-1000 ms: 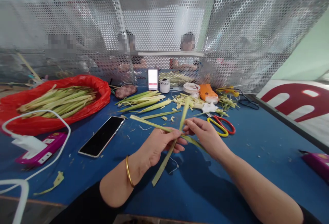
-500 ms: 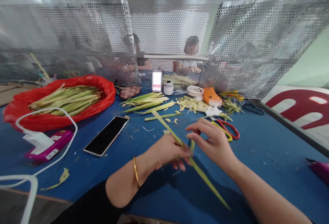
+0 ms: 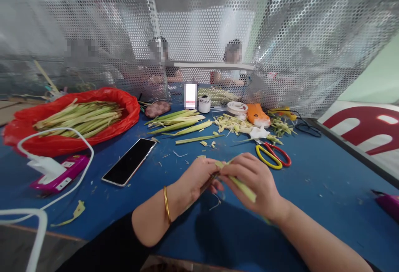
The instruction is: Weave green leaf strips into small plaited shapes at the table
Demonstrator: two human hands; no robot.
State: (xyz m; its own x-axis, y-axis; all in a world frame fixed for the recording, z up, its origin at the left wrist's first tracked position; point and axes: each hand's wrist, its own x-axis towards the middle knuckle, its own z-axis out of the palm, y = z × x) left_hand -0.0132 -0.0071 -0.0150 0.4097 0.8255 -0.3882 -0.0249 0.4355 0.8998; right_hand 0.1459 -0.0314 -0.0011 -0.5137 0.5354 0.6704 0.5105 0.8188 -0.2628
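Observation:
My left hand [image 3: 199, 176], with a gold bangle on the wrist, is closed in a pinch on a pale green leaf strip [image 3: 245, 189]. Close against it, my right hand [image 3: 260, 182] grips the same strip, its fingertips meeting the left hand's. Part of the strip crosses below the right fingers; the rest is hidden by the hands. Just beyond them lie a narrow green stalk [image 3: 198, 139] and a pile of leaf blades [image 3: 179, 121]. Scissors [image 3: 271, 157] with yellow and red handles rest behind my right hand.
A red plastic bag [image 3: 131, 114] of leaves stands left, near a phone [image 3: 129, 161] and a purple power strip [image 3: 59, 178] with a white cable. Leaf scraps [image 3: 233, 125], a tape roll [image 3: 237, 108] and an orange packet [image 3: 258, 115] lie before a perforated metal screen [image 3: 205, 30]. People sit behind it.
The long strip that stretched diagonally across my left hand is now drawn in and folded between both hands. My right hand has moved down and closed on it.

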